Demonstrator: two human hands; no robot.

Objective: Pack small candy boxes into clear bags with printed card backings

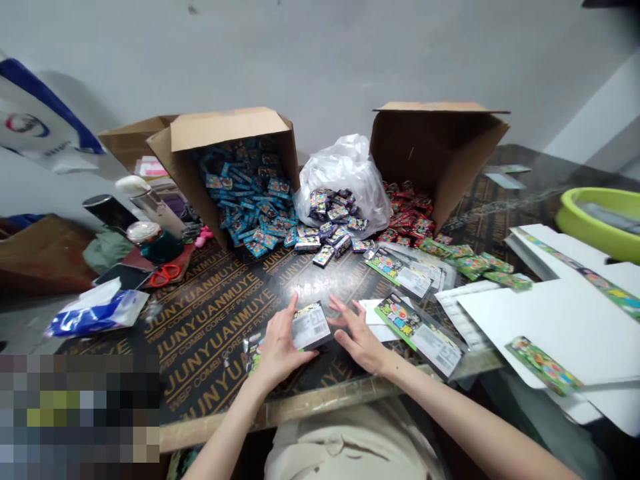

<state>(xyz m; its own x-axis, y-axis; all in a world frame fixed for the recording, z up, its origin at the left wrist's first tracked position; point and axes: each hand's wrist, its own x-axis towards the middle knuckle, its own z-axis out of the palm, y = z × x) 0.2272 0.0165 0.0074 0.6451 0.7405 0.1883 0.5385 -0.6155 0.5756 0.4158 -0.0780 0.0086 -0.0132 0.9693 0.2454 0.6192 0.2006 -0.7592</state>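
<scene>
Left hand [278, 347] grasping card packet [310, 327] (label up), right hand [359, 337] released, touching it

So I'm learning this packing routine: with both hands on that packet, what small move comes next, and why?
Probably slide the packet right onto the finished stack: both the left hand and right hand frame it flat, and similar packets lie there.

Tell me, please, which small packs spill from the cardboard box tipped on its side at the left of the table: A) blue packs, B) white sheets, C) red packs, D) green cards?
A: the left cardboard box pours out blue packs, while the red packs lie at the right box.
</scene>
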